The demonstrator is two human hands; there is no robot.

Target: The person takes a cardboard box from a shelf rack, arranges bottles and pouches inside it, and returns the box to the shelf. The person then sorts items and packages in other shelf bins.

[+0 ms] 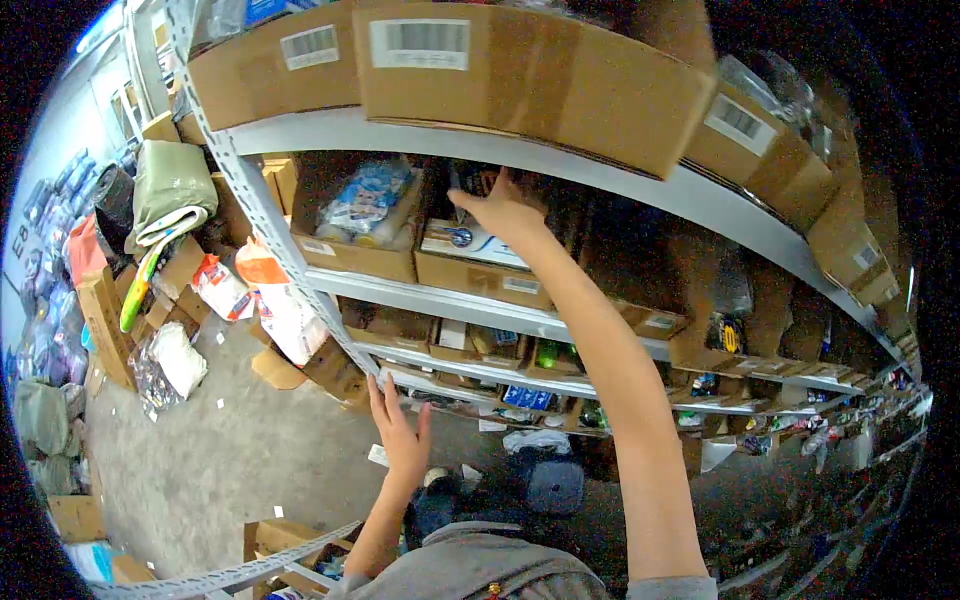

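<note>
My right hand (505,213) reaches into a cardboard box (480,276) on the shelf, its thumb and index finger spread apart. Some of its fingertips are lost in the dark of the box. Below the hand, a white package with a blue round picture (470,238) lies in that box. My left hand (402,440) hangs lower, open with fingers stretched upward, close to the perforated metal post (300,265) of the shelving. Left of my right hand stands another box holding blue-and-white plastic packs (368,197).
Large labelled boxes (420,70) fill the shelf above. Lower shelves (520,318) hold more boxes of goods. White-and-orange bags (285,305) and a rolled green cloth (172,190) are piled at the left. A dark stool (555,487) stands on the floor (230,460).
</note>
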